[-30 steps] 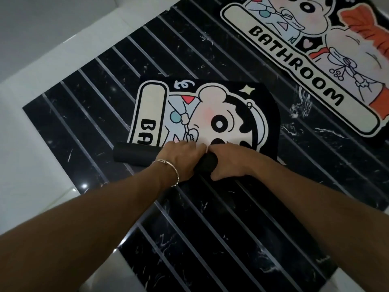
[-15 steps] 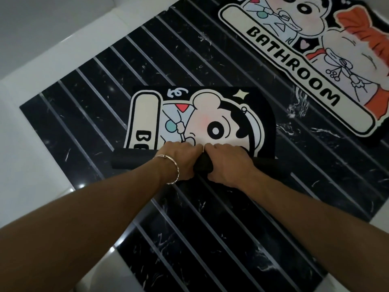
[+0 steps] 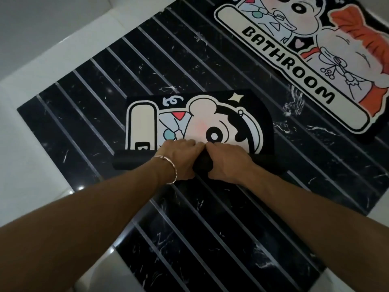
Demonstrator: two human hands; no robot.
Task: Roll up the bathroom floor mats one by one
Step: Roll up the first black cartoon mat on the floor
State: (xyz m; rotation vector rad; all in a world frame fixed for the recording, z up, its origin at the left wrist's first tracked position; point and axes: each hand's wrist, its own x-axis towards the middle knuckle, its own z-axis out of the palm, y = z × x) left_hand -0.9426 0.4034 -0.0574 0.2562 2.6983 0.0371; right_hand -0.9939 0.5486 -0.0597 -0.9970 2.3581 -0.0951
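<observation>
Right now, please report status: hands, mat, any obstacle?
Left hand and right hand both gripping the roll. Near mat partly rolled. Second mat flat, apart. Nothing blocking.

Both hands (image 3: 202, 157) on half-rolled mat (image 3: 189, 123)

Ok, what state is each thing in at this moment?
near mat: partly rolled, far part flat on the floor.
far mat: flat, unrolled, untouched.
left hand: closed on the roll.
right hand: closed on the roll.
bracelet: on the left wrist.
</observation>
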